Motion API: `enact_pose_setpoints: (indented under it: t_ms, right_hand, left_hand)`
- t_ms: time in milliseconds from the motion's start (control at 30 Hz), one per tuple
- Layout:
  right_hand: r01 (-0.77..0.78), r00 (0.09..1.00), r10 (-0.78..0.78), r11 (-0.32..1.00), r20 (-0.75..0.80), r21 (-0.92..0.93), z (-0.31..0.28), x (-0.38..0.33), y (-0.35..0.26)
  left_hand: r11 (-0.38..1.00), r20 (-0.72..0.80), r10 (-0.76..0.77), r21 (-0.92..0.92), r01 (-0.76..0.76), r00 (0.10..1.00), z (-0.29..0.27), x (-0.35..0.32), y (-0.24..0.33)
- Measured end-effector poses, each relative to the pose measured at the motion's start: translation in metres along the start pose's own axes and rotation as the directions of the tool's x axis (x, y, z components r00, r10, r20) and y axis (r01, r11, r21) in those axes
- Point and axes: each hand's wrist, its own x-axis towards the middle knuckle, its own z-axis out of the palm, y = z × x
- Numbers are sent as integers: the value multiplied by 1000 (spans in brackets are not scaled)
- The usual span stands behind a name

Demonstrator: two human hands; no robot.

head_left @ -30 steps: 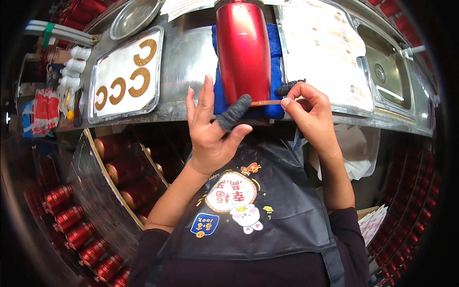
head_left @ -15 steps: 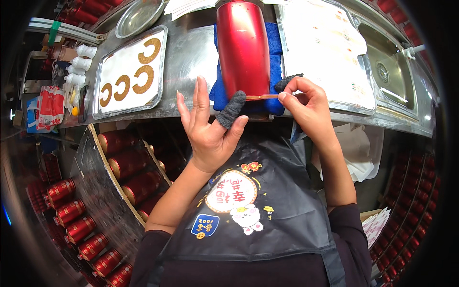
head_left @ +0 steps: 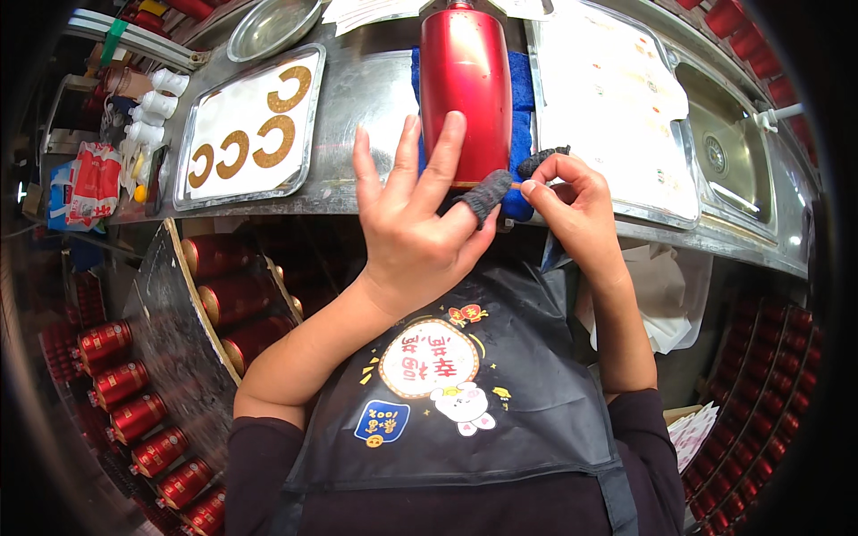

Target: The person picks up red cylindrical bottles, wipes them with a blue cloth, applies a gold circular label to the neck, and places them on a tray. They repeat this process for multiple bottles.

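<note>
A glossy red metal vessel (head_left: pixel 465 94), bottle-like or can-like, lies lengthwise on a blue towel (head_left: pixel 521 125), its near end toward me. My left hand (head_left: pixel 416 210) is at that near end with its fingers spread. Its grey knitted finger cover (head_left: pixel 488 196) presses by the vessel's lower edge, and a longer finger rests over the red side. Just right of it, my right hand (head_left: pixel 576 201) pinches a thin golden strip (head_left: pixel 517 187) between thumb and finger. Another grey knitted cover (head_left: pixel 543 161) sits on a right-hand finger. The left hand hides most of the strip.
On the left of the steel counter, a tray (head_left: pixel 308 152) carries several golden C-shaped pieces. A paper-covered tray (head_left: pixel 617 107) lies right of the towel, beside a sink (head_left: pixel 724 134). A metal bowl (head_left: pixel 273 31) stands behind. Red cans (head_left: pixel 134 420) line the lower left.
My left hand has moved right along the vessel's near edge, its covered finger now close to the right hand. The right hand stays nearly in place, still pinching the strip.
</note>
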Motion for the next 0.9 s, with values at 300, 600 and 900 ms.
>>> enact_pose_setpoints:
  t_ms: [300,600,900]
  right_hand:
    - [17,999,-12,992,37,-121,-2,0,-3]
    - [-72,994,67,995,87,63,-14,-9,-26]
    - [-78,993,74,996,91,44,-13,-2,-14]
  left_hand:
    - [962,-56,-136,-244,119,989,22,2,-22]
    - [927,-72,-235,-316,201,969,16,-51,-22]
    - [950,-34,-196,-256,181,980,15,-49,-20]
